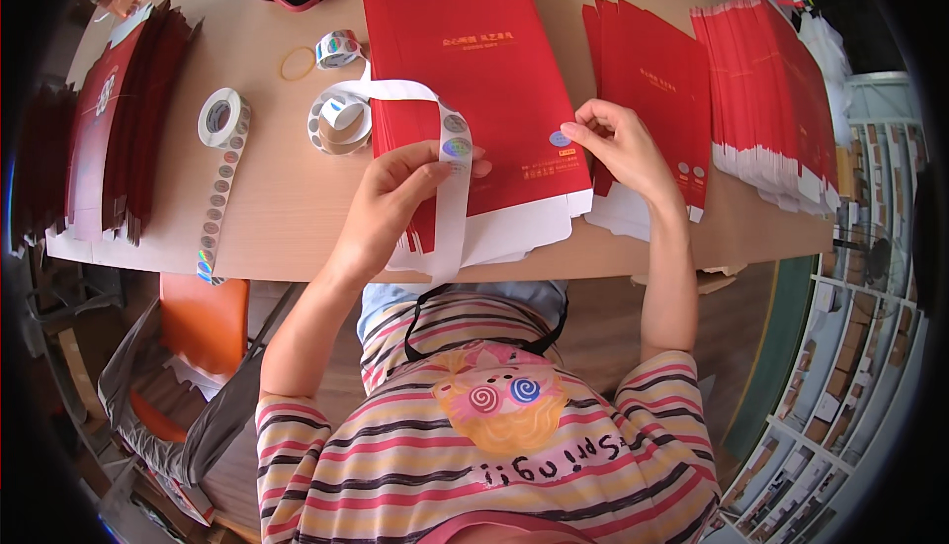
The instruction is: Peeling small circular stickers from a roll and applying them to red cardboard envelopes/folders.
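Left hand [395, 186] pinching sticker strip [453, 218], right hand [621, 147] (wrist bent inward) pinching oval sticker [560, 140]

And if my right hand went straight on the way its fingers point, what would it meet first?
Your right hand would likely meet the bluish oval sticker just ahead first, over the red packaging; exact contact and depth are unclear.
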### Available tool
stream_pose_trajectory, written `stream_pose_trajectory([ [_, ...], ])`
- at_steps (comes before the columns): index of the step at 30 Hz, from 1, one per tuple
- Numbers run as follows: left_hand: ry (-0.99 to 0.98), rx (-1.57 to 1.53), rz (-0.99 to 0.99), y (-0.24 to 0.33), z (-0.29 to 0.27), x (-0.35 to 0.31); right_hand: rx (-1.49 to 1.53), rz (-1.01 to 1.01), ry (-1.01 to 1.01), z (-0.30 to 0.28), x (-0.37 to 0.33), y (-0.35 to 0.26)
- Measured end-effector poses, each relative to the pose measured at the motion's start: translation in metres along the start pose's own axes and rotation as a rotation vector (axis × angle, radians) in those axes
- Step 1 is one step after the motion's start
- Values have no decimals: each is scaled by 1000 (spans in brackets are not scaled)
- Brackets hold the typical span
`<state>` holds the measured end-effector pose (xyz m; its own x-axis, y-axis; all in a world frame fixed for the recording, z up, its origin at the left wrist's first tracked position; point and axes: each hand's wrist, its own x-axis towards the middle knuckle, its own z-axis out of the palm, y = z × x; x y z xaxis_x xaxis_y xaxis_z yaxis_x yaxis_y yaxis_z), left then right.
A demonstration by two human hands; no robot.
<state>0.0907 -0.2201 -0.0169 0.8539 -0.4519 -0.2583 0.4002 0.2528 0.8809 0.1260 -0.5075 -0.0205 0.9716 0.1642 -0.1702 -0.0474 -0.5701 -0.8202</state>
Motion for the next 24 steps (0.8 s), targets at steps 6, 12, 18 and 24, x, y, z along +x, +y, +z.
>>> stream_pose_trajectory([
  [6,69,118,24,10,-14,-4,-412,23,364,12,-21,-25],
  [12,148,81,52,11,-20,-10,68,28,699,-59,-72,16],
  [18,131,150,98,7,2,-10,-800,-215,914,-52,-60,6],
  [24,135,251,199,2,8,-15,-296,-723,617,88,-46,-86],
])
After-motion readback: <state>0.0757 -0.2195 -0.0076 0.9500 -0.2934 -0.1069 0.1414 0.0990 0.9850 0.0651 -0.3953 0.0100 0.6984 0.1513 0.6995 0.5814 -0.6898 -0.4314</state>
